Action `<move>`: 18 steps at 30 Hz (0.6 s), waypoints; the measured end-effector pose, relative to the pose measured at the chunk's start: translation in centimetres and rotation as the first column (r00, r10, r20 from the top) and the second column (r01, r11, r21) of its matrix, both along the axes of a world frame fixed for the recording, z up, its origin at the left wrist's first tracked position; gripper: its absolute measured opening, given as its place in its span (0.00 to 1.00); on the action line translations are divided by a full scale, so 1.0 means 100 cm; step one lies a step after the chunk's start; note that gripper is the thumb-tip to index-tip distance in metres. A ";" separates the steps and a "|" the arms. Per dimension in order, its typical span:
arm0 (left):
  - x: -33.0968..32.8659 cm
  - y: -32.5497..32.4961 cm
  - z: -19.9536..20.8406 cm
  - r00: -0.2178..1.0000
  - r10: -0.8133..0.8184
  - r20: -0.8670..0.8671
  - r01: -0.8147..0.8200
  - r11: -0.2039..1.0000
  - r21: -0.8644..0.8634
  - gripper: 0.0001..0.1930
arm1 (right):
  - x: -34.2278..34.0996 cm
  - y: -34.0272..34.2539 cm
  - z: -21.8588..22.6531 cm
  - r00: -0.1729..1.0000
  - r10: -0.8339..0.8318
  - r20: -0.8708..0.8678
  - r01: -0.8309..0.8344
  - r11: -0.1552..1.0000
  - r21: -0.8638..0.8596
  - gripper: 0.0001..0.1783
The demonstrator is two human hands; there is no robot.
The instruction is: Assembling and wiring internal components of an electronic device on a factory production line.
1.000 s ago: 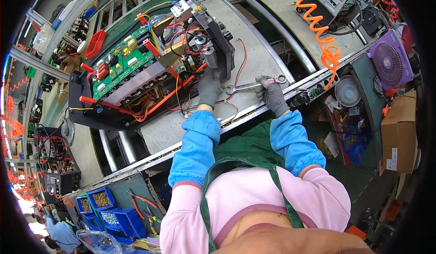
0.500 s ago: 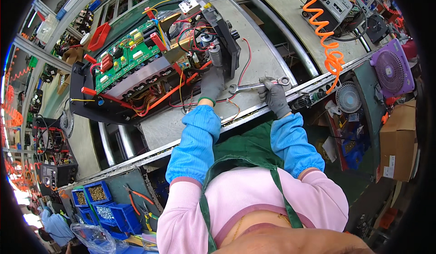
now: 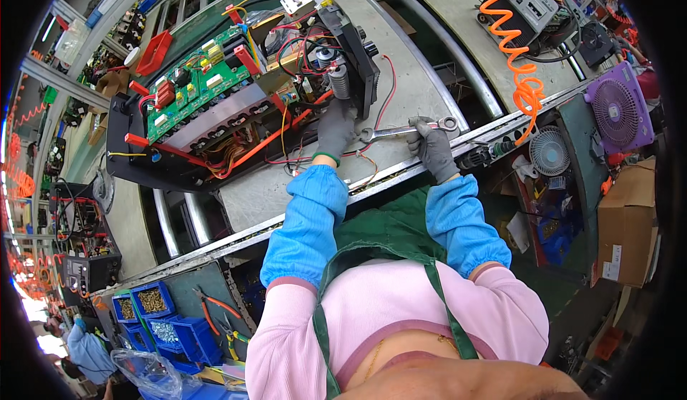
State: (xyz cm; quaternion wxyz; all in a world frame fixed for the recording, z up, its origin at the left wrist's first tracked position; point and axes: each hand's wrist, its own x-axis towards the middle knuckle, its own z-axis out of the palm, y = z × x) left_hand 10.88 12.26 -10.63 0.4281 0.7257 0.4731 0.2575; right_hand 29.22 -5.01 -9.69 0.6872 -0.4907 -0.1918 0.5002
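Note:
My right hand (image 3: 435,155), in a grey glove, is closed round the ring end of a steel combination wrench (image 3: 398,132). The wrench's open jaw points left, close to my left hand (image 3: 333,132). That hand, also gloved in grey, reaches to the inner foot of the black front panel (image 3: 351,53) of an opened electrical unit. Its fingers are drawn together there, and what they hold is hidden. Just above them stands a ribbed grey cylindrical part (image 3: 338,84). The unit's green circuit board (image 3: 204,89) and loose red and yellow wires lie exposed to the left.
An orange coiled hose (image 3: 509,53) hangs at the right, with a power screwdriver (image 3: 476,158) at the bench edge below. Metal rollers (image 3: 451,56) break the bench surface. Blue bins (image 3: 154,301) of small parts and pliers (image 3: 211,314) sit lower left; fans (image 3: 619,114) stand right.
The wrench has shifted very slightly, and the fingers of my right hand have moved a little on it. My left hand stays at the front panel.

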 end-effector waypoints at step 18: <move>-0.007 0.001 0.011 0.992 -0.014 -0.124 0.009 0.999 -0.044 0.16 | -0.007 0.001 0.012 1.000 -0.006 -0.027 0.005 0.999 -0.042 0.12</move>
